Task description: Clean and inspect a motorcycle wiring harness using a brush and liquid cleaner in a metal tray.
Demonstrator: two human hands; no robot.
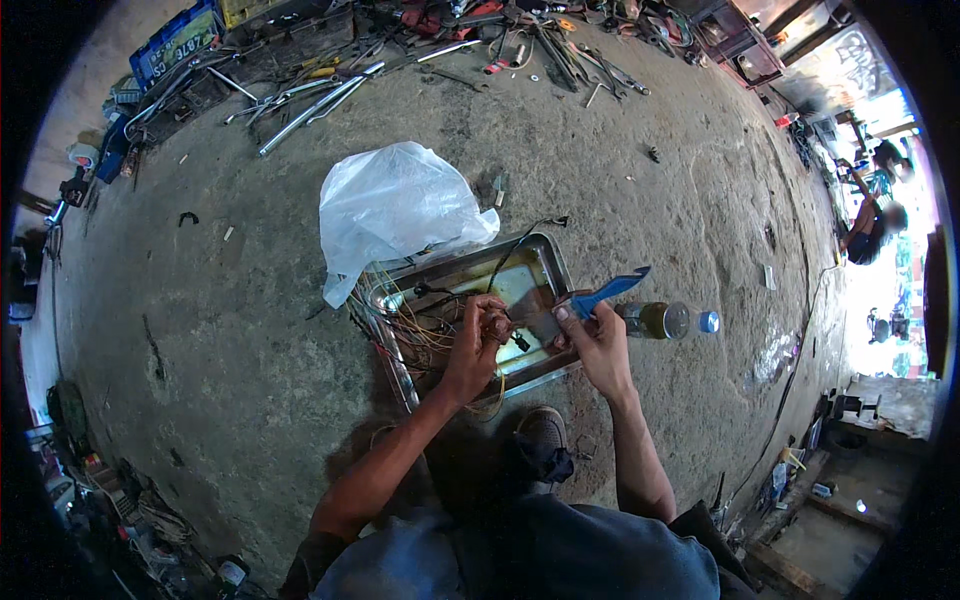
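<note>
My left hand point(480, 340) is closed over the metal tray point(405, 383), its fingers pinching a small dark piece among the wires that I cannot make out. My right hand point(596, 345) grips a blue-handled knife point(605, 292); its handle points up and right, and a greyish blade seems to reach toward my left hand. Thin yellow and dark wires point(415, 325) lie tangled in the tray's left half, with a black connector point(520, 342) hanging beside my left fingers. Shallow yellowish liquid or staining shows on the tray bottom.
A white plastic bag point(400, 205) lies against the tray's far left edge. Right of my right hand is a clear bottle point(650, 320) of yellowish liquid with a blue cap. Tools and metal rods point(320, 110) litter the far floor. My shoe point(542, 430) is close to the tray's near edge.
</note>
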